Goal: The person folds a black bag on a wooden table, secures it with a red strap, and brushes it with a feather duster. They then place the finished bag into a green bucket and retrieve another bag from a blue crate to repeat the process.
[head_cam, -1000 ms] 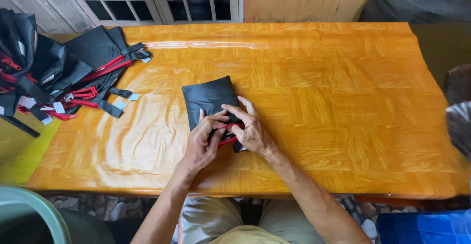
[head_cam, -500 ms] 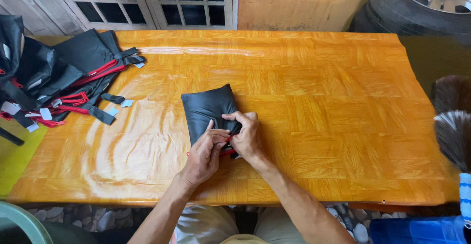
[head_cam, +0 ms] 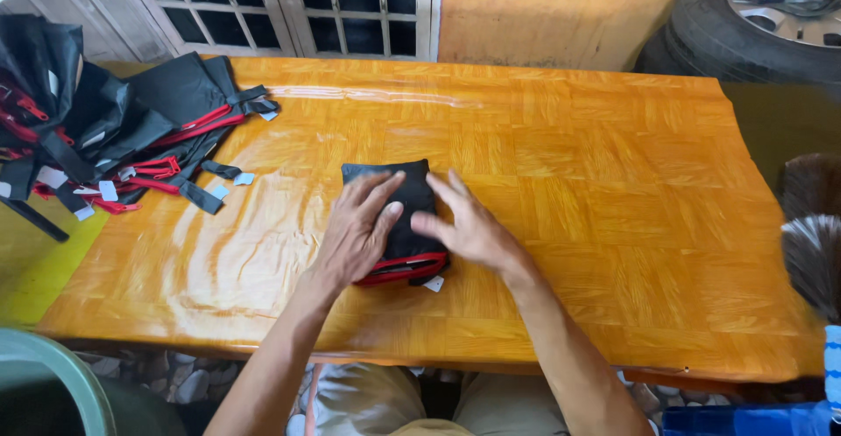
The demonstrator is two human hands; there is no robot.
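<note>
Folded black fabric bag (head_cam: 405, 217) with red trim lies flat on desk (head_cam: 561, 182), near front edge, small white tag poking out at its corner. Left hand (head_cam: 355, 230) palm-down on it, fingers spread — no closed grip, just pressing, likely to keep fold flat. Right hand (head_cam: 469, 226) open too, fingertips touching bag's right side, steadying it. Far left on desk — heap of unfolded black-and-red bags (head_cam: 114, 129), well apart. Tyre (head_cam: 745, 24) beyond desk's far corner.
</note>
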